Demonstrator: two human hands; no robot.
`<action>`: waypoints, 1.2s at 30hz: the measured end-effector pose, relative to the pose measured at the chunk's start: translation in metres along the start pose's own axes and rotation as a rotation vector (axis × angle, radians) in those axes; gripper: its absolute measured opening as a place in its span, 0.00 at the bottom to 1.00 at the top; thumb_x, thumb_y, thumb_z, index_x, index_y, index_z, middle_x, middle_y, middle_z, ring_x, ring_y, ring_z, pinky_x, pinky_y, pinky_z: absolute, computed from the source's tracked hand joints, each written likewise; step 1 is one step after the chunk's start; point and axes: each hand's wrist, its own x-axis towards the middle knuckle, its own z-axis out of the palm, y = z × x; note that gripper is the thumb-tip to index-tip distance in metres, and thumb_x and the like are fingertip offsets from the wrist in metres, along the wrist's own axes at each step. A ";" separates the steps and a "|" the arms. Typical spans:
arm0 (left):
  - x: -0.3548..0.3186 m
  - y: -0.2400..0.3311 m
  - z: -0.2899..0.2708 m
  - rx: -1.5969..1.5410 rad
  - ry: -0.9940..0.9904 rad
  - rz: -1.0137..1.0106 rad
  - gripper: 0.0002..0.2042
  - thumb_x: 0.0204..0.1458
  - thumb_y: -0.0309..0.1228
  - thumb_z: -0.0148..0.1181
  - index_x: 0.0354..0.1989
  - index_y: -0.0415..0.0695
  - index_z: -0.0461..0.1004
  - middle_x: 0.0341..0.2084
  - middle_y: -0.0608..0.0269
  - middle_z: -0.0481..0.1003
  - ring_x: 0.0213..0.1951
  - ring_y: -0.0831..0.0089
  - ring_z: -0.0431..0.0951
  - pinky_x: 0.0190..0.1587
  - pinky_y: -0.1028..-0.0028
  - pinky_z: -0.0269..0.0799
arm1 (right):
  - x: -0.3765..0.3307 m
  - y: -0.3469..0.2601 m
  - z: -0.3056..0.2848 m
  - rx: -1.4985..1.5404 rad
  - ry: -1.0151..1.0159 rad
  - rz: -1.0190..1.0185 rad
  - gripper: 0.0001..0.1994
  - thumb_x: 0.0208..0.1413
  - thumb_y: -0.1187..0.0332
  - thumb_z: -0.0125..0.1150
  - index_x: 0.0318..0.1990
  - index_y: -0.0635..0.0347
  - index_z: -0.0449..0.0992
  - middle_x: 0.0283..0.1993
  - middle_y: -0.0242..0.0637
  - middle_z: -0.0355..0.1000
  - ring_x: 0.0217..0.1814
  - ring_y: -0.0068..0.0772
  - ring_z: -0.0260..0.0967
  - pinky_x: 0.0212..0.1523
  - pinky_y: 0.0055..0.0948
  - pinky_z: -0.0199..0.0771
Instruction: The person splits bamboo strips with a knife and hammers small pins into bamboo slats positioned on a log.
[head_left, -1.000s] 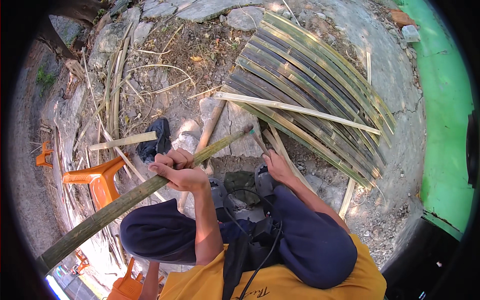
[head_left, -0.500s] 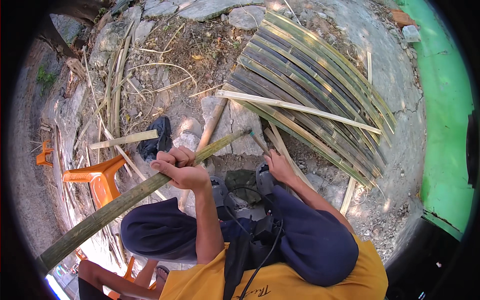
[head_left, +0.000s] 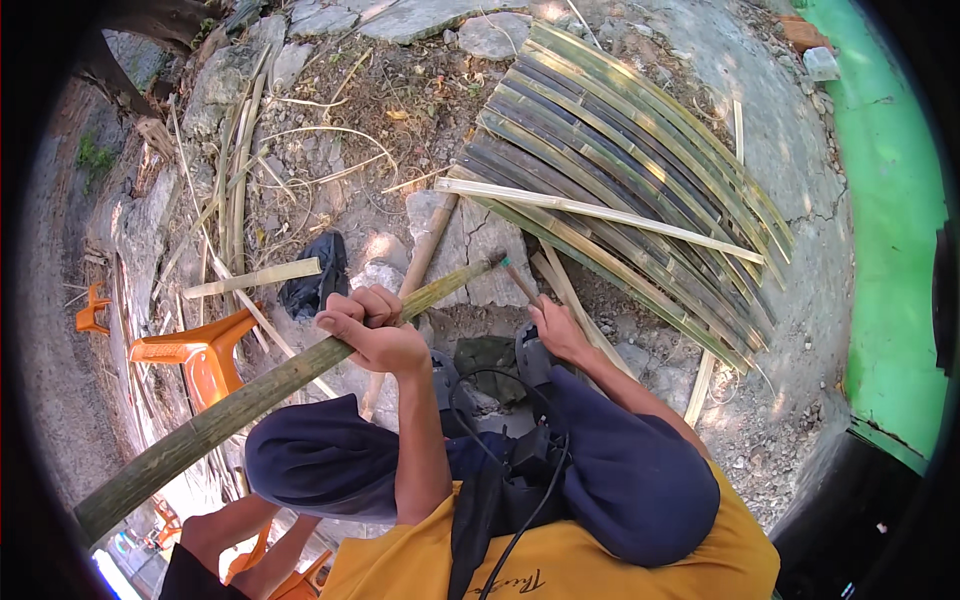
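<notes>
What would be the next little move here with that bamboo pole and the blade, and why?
Probably drive the blade into the pole's end. The left hand grips the green bamboo pole with its far end resting on a flat stone, and the right hand holds the blade right at that end, beside a stack of split strips.

Outdoor bamboo-working yard: split bamboo strips (head_left: 640, 170) on stony ground (head_left: 790, 190), w/ orange plastic stools (head_left: 200, 350).
</notes>
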 end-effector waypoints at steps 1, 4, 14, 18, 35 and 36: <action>-0.001 -0.002 -0.003 -0.007 -0.024 -0.005 0.25 0.72 0.52 0.39 0.24 0.51 0.49 0.14 0.75 0.42 0.16 0.82 0.40 0.19 0.75 0.38 | 0.000 0.004 -0.002 -0.078 -0.037 0.034 0.16 0.70 0.59 0.50 0.44 0.68 0.69 0.25 0.62 0.71 0.29 0.71 0.70 0.31 0.58 0.65; 0.000 -0.003 -0.008 -0.007 -0.042 -0.007 0.25 0.73 0.52 0.38 0.24 0.51 0.50 0.14 0.75 0.43 0.15 0.82 0.40 0.19 0.75 0.38 | 0.009 -0.008 -0.009 0.007 -0.029 0.106 0.17 0.71 0.59 0.49 0.42 0.68 0.70 0.23 0.62 0.70 0.29 0.69 0.71 0.30 0.58 0.64; -0.002 0.003 -0.004 0.000 -0.069 0.020 0.26 0.72 0.53 0.39 0.23 0.51 0.49 0.13 0.75 0.43 0.15 0.83 0.41 0.19 0.75 0.39 | -0.010 0.002 0.003 -0.019 -0.103 0.079 0.17 0.70 0.58 0.50 0.42 0.68 0.71 0.28 0.66 0.72 0.37 0.71 0.73 0.38 0.60 0.67; -0.004 0.002 -0.008 -0.025 -0.053 0.019 0.27 0.71 0.54 0.41 0.22 0.51 0.49 0.12 0.75 0.44 0.15 0.82 0.41 0.18 0.75 0.39 | -0.005 -0.031 -0.013 0.030 -0.114 0.175 0.18 0.70 0.58 0.50 0.44 0.70 0.71 0.27 0.65 0.72 0.36 0.71 0.73 0.38 0.60 0.67; 0.016 0.018 -0.013 -0.145 -0.029 -0.085 0.26 0.72 0.52 0.41 0.21 0.53 0.47 0.13 0.77 0.42 0.16 0.83 0.38 0.19 0.74 0.35 | -0.016 0.010 -0.021 -0.217 0.044 0.167 0.15 0.67 0.55 0.54 0.44 0.59 0.73 0.30 0.56 0.77 0.34 0.64 0.76 0.37 0.58 0.74; 0.019 0.028 -0.010 -0.196 -0.033 -0.140 0.26 0.72 0.52 0.40 0.21 0.53 0.47 0.13 0.77 0.42 0.16 0.83 0.38 0.19 0.74 0.34 | -0.017 0.012 -0.027 -0.219 0.047 0.167 0.15 0.67 0.55 0.54 0.44 0.59 0.73 0.30 0.56 0.77 0.34 0.64 0.76 0.37 0.58 0.74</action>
